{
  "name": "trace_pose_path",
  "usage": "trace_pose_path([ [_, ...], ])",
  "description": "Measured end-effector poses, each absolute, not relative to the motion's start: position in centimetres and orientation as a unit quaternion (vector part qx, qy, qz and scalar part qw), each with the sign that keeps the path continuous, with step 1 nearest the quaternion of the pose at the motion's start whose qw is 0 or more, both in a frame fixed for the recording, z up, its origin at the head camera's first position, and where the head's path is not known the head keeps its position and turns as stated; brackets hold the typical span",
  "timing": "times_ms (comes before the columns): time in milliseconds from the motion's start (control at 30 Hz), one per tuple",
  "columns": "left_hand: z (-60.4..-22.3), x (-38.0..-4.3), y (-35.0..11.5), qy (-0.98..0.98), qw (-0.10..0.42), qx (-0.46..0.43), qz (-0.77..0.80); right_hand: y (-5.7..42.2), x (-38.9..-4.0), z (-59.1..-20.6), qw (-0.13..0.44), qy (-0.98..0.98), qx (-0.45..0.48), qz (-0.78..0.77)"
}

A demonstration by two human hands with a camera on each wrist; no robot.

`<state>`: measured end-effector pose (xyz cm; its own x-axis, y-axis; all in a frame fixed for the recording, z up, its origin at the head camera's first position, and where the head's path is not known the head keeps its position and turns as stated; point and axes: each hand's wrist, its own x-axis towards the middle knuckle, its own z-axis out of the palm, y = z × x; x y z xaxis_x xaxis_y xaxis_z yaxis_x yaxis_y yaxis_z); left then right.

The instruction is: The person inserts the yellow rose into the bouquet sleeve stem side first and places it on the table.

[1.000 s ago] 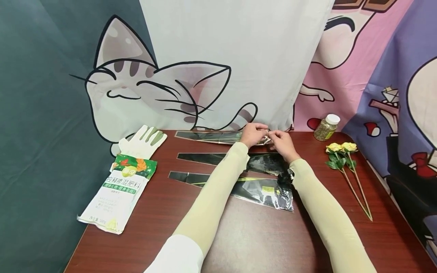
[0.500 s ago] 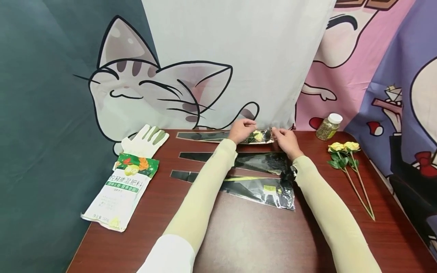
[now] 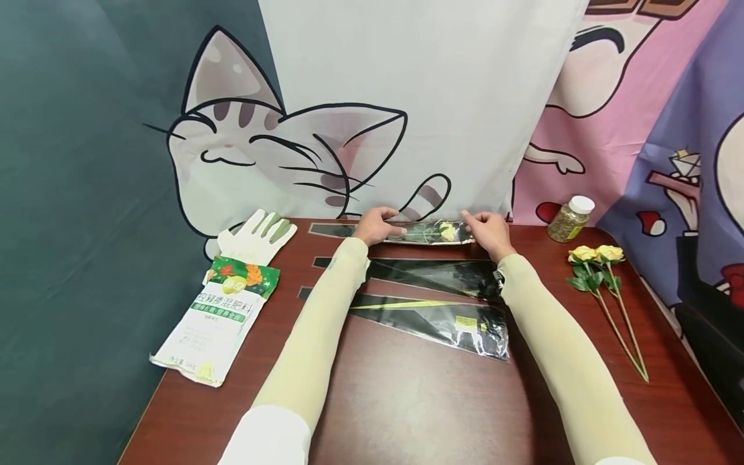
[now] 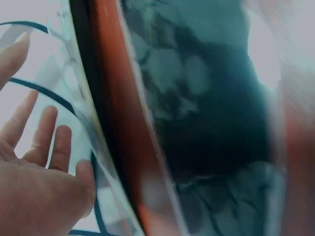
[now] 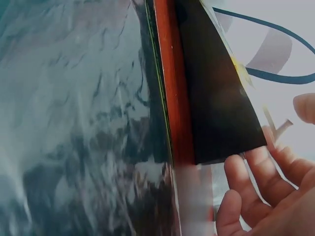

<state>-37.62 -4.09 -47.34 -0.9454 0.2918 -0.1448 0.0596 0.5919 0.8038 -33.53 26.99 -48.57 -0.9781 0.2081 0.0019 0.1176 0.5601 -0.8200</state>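
At the back of the table lies a clear-fronted, black-backed flower sleeve [image 3: 415, 240] with a yellow rose [image 3: 447, 231] inside it. My left hand [image 3: 376, 226] is at the sleeve's narrower left part, and in the left wrist view its thumb stands apart from loosely bent fingers [image 4: 47, 132]. At the wide right end is my right hand [image 3: 488, 232]. The right wrist view shows its fingers [image 5: 263, 174] touching the sleeve's end edge, while the thumb [image 5: 306, 107] stays away. Nearer lie a second sleeve [image 3: 430, 274] and a third [image 3: 442, 321], both partly hidden by the left arm.
On the left, a white fertilizer bag [image 3: 212, 329] lies below a white and green glove [image 3: 256, 239]. To the right are two yellow roses [image 3: 595, 255] with long stems and a jar with a white lid [image 3: 571, 219]. A printed curtain [image 3: 442, 97] hangs behind the table [image 3: 430, 394].
Both hands were together at the sleeve's right end. My left hand has moved left along the sleeve, uncovering the rose. The right hand has stayed near the end, its fingers now more spread.
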Motion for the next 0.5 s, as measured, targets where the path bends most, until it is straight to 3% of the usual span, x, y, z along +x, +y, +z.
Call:
trace_pose_path([
  [233,-48.3,-37.9,-6.7,0.913,0.143,0.067,0.377,26.7,-33.9,-49.1,0.045,-0.866,-0.134,0.479],
  [500,-48.9,-38.0,-8.2,0.929,0.142,0.048,0.339,26.8,-33.8,-49.4,0.040,-0.839,-0.115,0.531],
])
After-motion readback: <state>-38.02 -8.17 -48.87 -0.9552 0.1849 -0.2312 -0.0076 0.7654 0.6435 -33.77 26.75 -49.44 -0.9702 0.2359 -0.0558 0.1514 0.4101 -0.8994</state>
